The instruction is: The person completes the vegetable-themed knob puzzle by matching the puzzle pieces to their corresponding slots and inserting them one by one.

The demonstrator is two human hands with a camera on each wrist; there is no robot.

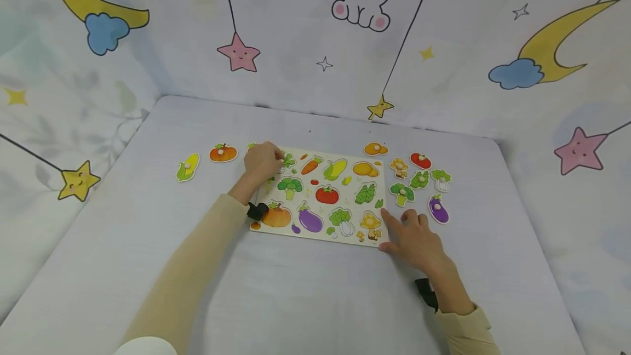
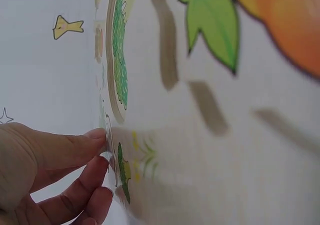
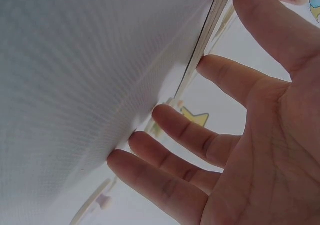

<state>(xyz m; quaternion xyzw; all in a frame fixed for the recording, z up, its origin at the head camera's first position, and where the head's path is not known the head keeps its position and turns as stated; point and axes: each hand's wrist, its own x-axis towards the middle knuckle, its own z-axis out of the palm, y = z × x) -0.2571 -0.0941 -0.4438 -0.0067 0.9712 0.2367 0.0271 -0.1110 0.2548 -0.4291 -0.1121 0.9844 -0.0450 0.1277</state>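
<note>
A flat wooden vegetable puzzle board (image 1: 315,236) lies on the table. My left hand (image 1: 263,162) is over its top left corner, thumb and fingertips pinching a green leafy vegetable puzzle piece (image 1: 287,162) at the board's surface. Most of that piece is hidden by the fingers; in the left wrist view the fingertips (image 2: 100,162) are right against the board. My right hand (image 1: 416,240) has its thumb and index finger touching the board's right edge, the other fingers spread above the table. Beyond the left hand, another piece (image 1: 252,145) is mostly hidden.
Loose knobbed pieces flank the board. At left lie a corn (image 1: 188,167) and a pumpkin (image 1: 223,153). Toward the right are a potato (image 1: 376,149), a tomato (image 1: 420,160), a mushroom (image 1: 399,167), a broccoli (image 1: 401,194), an eggplant (image 1: 438,210) and other greens. A patterned cloth hangs behind.
</note>
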